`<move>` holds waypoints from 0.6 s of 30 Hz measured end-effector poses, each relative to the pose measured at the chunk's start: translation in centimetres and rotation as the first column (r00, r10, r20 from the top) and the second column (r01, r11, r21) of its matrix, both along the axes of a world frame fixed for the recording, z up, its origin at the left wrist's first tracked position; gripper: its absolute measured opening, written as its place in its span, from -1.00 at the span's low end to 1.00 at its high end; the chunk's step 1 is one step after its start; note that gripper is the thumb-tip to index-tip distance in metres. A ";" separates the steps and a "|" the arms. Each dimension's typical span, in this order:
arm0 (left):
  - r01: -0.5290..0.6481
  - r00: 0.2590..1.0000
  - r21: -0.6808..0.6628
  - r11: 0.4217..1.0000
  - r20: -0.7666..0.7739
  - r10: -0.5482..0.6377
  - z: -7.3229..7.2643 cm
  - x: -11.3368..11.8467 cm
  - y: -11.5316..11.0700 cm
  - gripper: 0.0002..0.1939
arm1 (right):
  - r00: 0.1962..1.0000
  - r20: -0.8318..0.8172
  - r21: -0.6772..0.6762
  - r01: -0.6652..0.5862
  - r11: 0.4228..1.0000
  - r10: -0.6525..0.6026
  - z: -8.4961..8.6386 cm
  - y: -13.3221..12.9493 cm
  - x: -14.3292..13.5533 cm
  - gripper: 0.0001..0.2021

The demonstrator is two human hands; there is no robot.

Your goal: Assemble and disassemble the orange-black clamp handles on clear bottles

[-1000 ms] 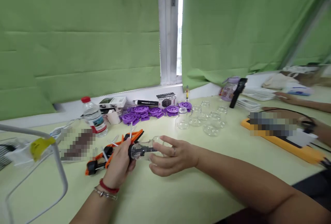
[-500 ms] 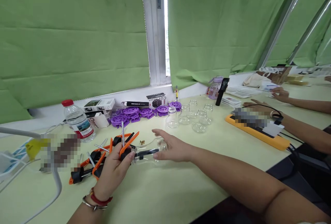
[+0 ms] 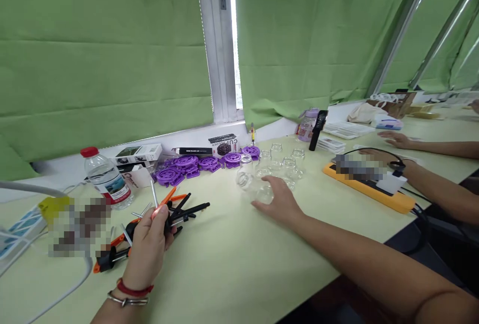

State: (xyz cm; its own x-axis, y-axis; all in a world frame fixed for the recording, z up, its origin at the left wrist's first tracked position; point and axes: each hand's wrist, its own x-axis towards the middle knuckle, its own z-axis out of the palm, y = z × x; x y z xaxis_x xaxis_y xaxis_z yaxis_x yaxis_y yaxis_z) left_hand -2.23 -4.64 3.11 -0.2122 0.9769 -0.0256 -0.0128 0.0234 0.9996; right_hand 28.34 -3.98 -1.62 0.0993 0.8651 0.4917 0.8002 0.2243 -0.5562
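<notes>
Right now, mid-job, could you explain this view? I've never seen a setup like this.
There's no machine: you see a person's two bare hands, through a camera worn on the head, looking forward and down. The left hand holds an orange-and-black tool with thin black arms. The right hand holds a clear jar, tilted. On the pale table are more clear jars, purple round parts and a red-capped bottle. Another person's hand shows at right.

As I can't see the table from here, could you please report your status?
Left hand holds orange-and-black tool. Right hand around tilted bottle. Standing bottles close behind it.
</notes>
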 end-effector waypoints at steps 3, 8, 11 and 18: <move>0.009 0.999 0.017 1.000 -0.032 -0.009 -0.4 0.0 0.0 -0.66 | 0.993 -0.074 -0.148 0.082 0.986 -0.093 -1.4 0.8 1.9 -0.32; 0.002 1.000 0.051 0.999 -0.026 0.000 -0.7 -0.3 0.3 -0.67 | 0.994 -0.063 -0.218 0.075 0.973 -0.091 -2.4 2.8 2.2 -0.30; -0.002 0.998 0.079 0.997 -0.062 0.006 -0.9 -0.5 0.4 -0.66 | 0.996 -0.003 -0.198 0.091 0.976 -0.094 -3.0 4.4 1.9 -0.29; 0.031 0.958 0.129 0.991 -0.288 0.008 -1.8 -0.8 0.8 -0.66 | 0.988 0.105 -0.082 0.123 0.989 -0.114 -3.1 4.8 1.1 -0.24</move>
